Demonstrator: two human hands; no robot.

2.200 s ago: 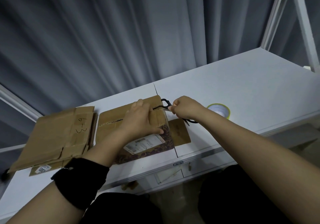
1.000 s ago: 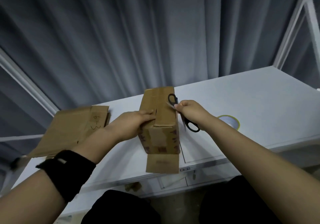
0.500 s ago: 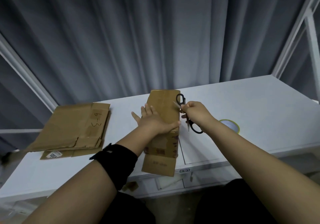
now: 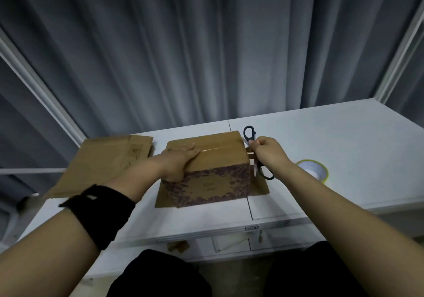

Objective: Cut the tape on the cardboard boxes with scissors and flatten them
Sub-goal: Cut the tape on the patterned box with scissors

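Note:
A brown cardboard box with a dark printed front stands on the white table, its top seam taped shut and its bottom flaps spread flat underneath. My left hand grips the box's top left front edge, thumb down on the front face. My right hand is closed around black-handled scissors held upright against the box's right end. One handle loop shows above the fist and one below. The blades are mostly hidden.
Flattened cardboard boxes lie stacked on the table to the left. A roll of tape with a yellow rim sits to the right of my right forearm. Grey curtains hang behind the table. White frame posts stand at both sides.
The box has been turned from standing lengthwise to lying broadside with its printed face toward me. My left hand shifted to the left top edge; the scissors stay at the right end.

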